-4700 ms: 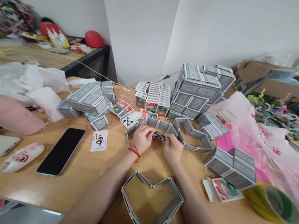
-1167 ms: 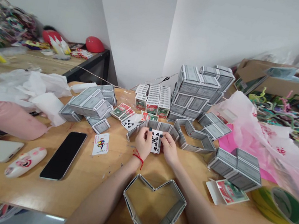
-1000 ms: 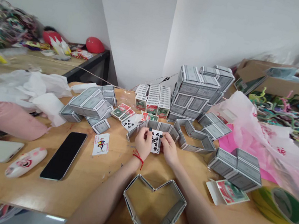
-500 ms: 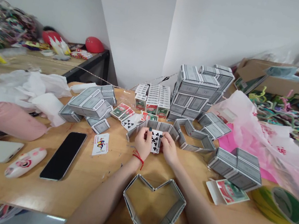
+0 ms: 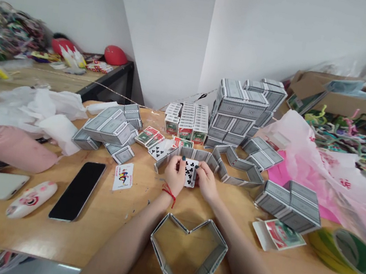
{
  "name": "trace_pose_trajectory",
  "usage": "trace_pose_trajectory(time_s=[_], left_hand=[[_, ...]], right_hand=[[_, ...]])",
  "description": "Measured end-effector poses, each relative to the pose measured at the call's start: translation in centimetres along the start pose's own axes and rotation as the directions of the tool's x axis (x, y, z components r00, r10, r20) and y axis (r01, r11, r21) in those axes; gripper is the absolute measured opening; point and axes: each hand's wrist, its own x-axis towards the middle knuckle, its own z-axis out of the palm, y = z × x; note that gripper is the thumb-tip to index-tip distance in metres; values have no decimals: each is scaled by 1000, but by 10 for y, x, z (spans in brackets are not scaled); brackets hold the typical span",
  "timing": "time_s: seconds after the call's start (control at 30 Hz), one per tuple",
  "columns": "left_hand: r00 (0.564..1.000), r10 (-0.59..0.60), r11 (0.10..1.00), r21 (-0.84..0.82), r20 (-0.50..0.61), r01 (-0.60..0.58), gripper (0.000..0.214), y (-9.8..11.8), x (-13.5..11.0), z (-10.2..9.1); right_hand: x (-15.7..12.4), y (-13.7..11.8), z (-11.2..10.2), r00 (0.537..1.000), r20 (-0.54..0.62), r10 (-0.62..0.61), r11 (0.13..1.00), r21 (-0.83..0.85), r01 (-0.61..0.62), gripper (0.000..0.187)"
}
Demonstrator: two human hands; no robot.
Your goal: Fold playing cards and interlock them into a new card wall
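Between my hands stands a playing card (image 5: 190, 174) of clubs, its face toward me. My left hand (image 5: 175, 173) pinches the card's left edge, thumb on the front. On its right edge my right hand (image 5: 205, 180) grips with thumb and fingers. Whether more cards lie behind it, I cannot tell. Just behind my hands is an angled wall of folded cards (image 5: 213, 161). A heart-shaped frame of folded cards (image 5: 154, 249) lies between my forearms. To the left a joker card (image 5: 123, 177) lies face up.
Card-built blocks stand at left (image 5: 108, 125) and right (image 5: 292, 205), with a tall card stack (image 5: 237, 113) behind. Boxed decks (image 5: 187, 119) line the back. A phone (image 5: 77, 190) lies left; a tape roll (image 5: 345, 253) and an opened card box (image 5: 280, 236) lie right.
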Motion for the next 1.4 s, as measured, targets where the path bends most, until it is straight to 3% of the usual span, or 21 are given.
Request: trace_pose_trajectory(time_s=[0.4,0.57,0.73,0.87,0.97,1.1,1.27,1.4], left_hand=[[1000,-19,1000,-24,6,19,17,-1,1,0],[998,-57,997,-50,15,58,18,-3,3,1],[986,-87,975,-191,139,113,20,-1,5,-2],[910,17,924,-353,415,144,50,3,8,-10],[844,84,923,-361,529,135,63,5,11,-16],[789,104,914,-372,606,165,71,5,13,-19],[803,126,897,-412,583,158,71,1,13,-19],[788,99,879,-424,608,217,69,-3,16,-18]], right_hand=[[2,0,1,1000,16,22,1000,22,-22,10],[-1,-2,4,991,93,98,987,116,-109,19],[1,1,4,996,61,60,983,172,-70,23],[3,-1,0,999,-12,31,981,194,-28,30],[4,-3,-4,999,-35,35,981,194,-28,43],[5,-4,-7,997,-75,13,982,188,1,48],[7,-2,-8,996,-84,32,981,194,-15,45],[7,-3,-8,996,-90,12,982,191,5,42]])
